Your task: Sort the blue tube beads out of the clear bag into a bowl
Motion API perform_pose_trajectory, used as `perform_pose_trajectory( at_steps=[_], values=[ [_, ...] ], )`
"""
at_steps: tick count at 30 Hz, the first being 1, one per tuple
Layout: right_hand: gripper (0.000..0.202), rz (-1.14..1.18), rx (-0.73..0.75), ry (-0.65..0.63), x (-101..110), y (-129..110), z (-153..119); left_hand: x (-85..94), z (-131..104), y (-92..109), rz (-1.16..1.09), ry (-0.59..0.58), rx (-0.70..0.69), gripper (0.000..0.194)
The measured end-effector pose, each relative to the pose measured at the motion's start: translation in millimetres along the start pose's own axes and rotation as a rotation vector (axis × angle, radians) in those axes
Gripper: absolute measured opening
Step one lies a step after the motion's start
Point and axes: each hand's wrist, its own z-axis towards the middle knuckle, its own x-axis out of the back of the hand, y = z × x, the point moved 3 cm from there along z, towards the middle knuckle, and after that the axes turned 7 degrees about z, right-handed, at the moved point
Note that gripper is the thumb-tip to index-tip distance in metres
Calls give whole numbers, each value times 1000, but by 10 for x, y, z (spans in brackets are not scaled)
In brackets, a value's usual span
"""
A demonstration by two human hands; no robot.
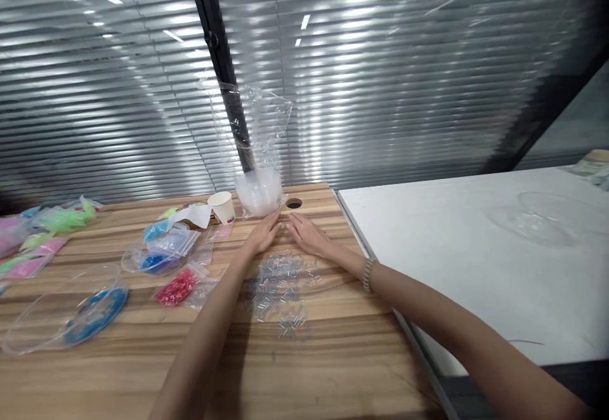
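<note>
Both hands rest on the wooden table, their fingertips meeting or nearly so. My left hand [263, 234] lies flat with fingers stretched out, pointing away from me. Angled in from the other side, my right hand [308, 236] is flat too, with a beaded bracelet [368, 274] on its wrist. Between my forearms, just nearer than the hands, small clear and silvery tube beads [280, 287] are spread in a loose patch. Neither hand appears to hold anything, though whatever lies under the palms is hidden.
Beyond the hands stand a bag of clear plastic cups [259, 188], a paper cup [222, 207] and a round cable hole [294, 203]. To the left are red beads in a bag [177, 287], a clear tray with blue beads [98, 315] and colored packets [52, 223]. A white table [457, 249] adjoins on the right.
</note>
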Motion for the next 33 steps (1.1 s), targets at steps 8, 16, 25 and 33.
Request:
perform_pose_trajectory(
  at_steps=[8,16,25,33],
  values=[
    [33,24,27,-64,-76,10,146,29,82,-47,-54,56,13,58],
    [26,162,167,-170,-6,-203,23,105,-201,233,-107,31,-48,55],
    [32,446,130,-213,319,-346,-566,212,-988,697,-279,-171,-75,51],
    [24,-74,-227,183,1044,767,-473,299,-1179,589,-592,-74,82,56]
  ],
)
